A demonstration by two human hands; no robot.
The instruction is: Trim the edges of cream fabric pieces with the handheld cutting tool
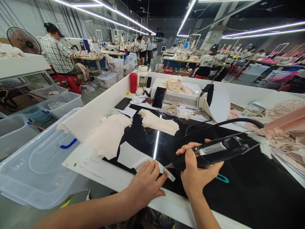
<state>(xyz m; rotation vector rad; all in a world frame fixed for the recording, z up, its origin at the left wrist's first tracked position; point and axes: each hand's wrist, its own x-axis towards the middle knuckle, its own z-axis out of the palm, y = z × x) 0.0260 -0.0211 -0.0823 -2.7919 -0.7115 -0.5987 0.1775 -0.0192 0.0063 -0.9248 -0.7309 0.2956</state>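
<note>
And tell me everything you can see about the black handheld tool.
The black handheld tool looks like hard plastic, with a silver, metallic-looking plate on top and a narrow metal-looking tip. Held in the right hand, it slants down leftward above the black tabletop, its tip at the white cloth piece under the left hand; contact there is unclear.

Bright, overhead tube lights [186,17], glare on tabletop [238,203]; edges stretched

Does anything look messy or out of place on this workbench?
Yes, a little: loose scraps lie strewn before the white machine, with cloth heaped on top. They look untidy compared with the stacked pale pieces.
</note>
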